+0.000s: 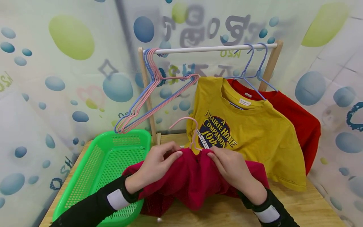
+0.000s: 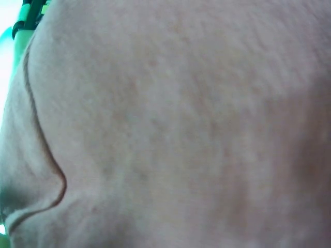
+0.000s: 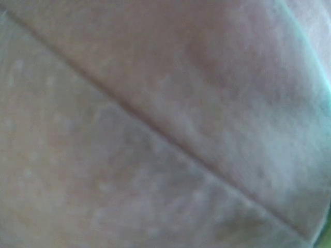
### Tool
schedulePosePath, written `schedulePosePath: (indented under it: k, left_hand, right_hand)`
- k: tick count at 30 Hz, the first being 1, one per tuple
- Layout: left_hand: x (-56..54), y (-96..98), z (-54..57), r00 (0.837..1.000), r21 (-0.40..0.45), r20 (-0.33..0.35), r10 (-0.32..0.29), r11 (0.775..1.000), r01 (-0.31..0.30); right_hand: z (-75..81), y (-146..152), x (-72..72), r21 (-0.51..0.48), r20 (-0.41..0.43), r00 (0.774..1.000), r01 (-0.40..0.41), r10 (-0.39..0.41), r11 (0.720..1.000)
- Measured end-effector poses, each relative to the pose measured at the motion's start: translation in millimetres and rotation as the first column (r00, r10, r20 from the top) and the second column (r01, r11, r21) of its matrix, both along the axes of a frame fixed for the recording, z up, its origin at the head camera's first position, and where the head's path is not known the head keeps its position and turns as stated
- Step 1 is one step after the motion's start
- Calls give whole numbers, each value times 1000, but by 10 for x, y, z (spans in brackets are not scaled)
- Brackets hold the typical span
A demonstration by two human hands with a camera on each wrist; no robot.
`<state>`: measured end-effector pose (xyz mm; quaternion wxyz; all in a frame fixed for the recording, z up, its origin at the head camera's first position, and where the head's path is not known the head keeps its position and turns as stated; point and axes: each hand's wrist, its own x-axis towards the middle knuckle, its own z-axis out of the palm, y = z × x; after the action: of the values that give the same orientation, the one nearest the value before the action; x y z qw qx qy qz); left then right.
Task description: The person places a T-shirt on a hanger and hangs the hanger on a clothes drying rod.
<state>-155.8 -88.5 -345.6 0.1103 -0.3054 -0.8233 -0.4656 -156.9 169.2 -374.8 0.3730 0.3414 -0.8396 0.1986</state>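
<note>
In the head view a dark pink garment (image 1: 195, 183) is held up above the table, with a pink hanger (image 1: 195, 132) whose hook and neck stick out of its top. My left hand (image 1: 154, 167) pinches the cloth left of the hanger's neck between thumb and fingers. On the other side, my right hand (image 1: 233, 167) grips the cloth near the neck. The hanger's arms are mostly hidden in the garment. Both wrist views are filled by close, blurred skin and show no grip.
A green basket (image 1: 99, 167) stands left on the wooden table (image 1: 309, 211). Behind is a rack with a white rail (image 1: 204, 49). Pink and blue hangers (image 1: 153, 85) hang at its left; a yellow T-shirt (image 1: 255, 135) and a red shirt (image 1: 303, 126) hang on blue hangers at its right.
</note>
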Motion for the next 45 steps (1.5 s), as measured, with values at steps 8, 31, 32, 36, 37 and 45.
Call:
schedulePosePath:
  k: [8, 31, 32, 36, 37, 45]
  left_hand:
    - [11, 43, -13, 999, 3, 27, -20, 1000, 20]
    - [49, 11, 66, 991, -279, -132, -26, 960, -12]
    - [60, -15, 83, 991, -285, -135, -18, 958, -21]
    - [99, -173, 122, 990, -256, -138, 17, 965, -52]
    - [107, -223, 123, 989, -250, -143, 31, 966, -66]
    - [128, -680, 75, 987, -427, 52, 152, 897, -115]
  right_hand:
    - [3, -43, -1, 6, 19, 1000, -10, 10, 1000]
    - [-56, 32, -33, -121, 17, 999, -39, 41, 992]
    - [-59, 47, -33, -135, 13, 999, -39, 41, 990]
    - [-78, 129, -22, -178, 18, 999, -28, 32, 984]
    - [-84, 155, -16, -183, 23, 999, -18, 23, 983]
    - [-75, 348, 3, -198, 53, 997, 63, -53, 978]
